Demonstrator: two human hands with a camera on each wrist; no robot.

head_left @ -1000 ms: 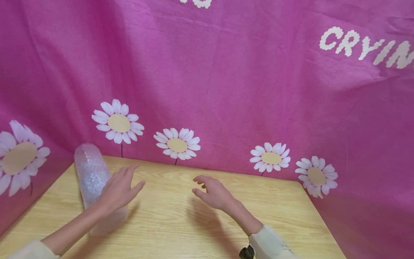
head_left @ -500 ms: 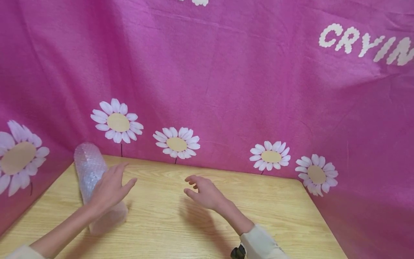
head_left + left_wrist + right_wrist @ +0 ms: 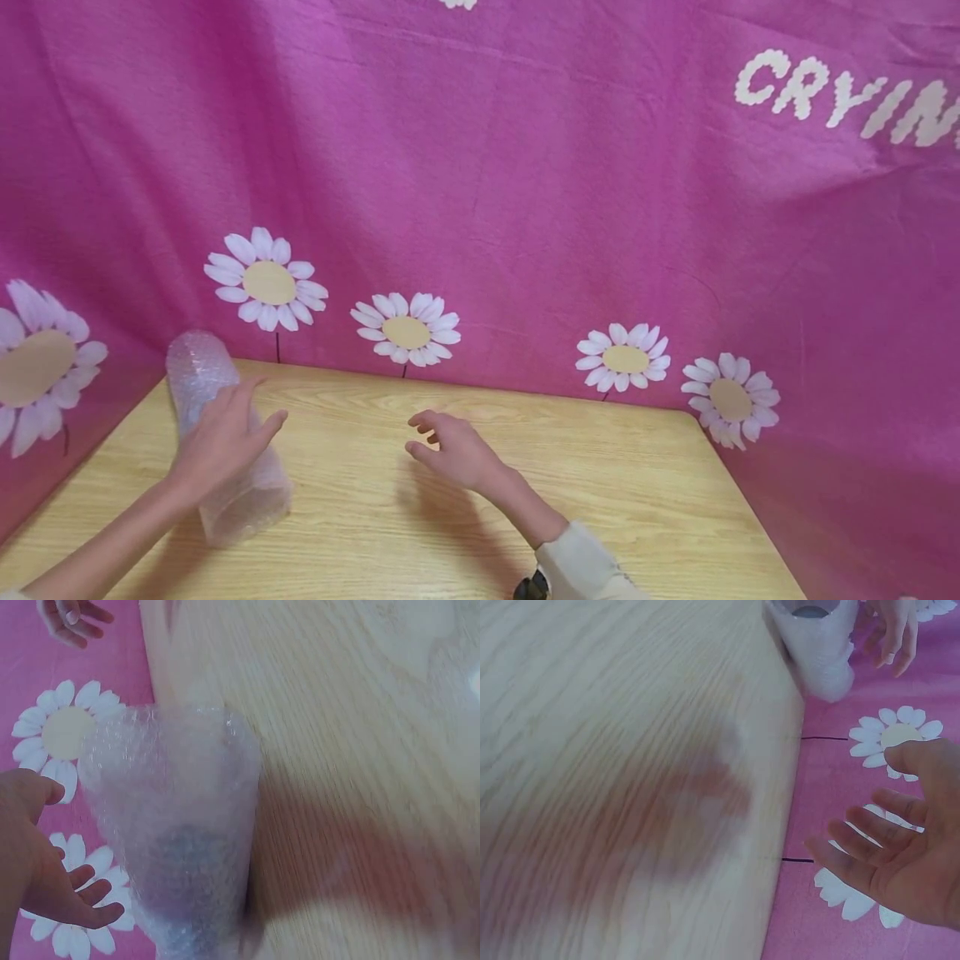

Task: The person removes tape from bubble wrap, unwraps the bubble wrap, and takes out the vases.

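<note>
A clear roll of bubble wrap [image 3: 251, 492] lies on the left part of the wooden table, its open end toward me. In the left wrist view the bubble wrap [image 3: 172, 780] fills the middle, with something darker inside it. Over the roll hovers my left hand [image 3: 221, 437], fingers extended and thumb spread, holding nothing. My right hand [image 3: 457, 450] hangs above the middle of the table, its fingers loosely bent around air. From the right wrist view, the right hand [image 3: 907, 855] shows an empty palm, with the roll [image 3: 817, 652] standing beyond it.
The light wooden table [image 3: 600, 483] ends at a pink cloth [image 3: 487, 208] printed with white daisies and letters, which hangs along the back and both sides. A dark band [image 3: 532, 586] sits at my right sleeve [image 3: 588, 562].
Both hands have drifted left, the left one further over the bubble wrap roll and the right one toward the middle. The roll has stayed in place on the table.
</note>
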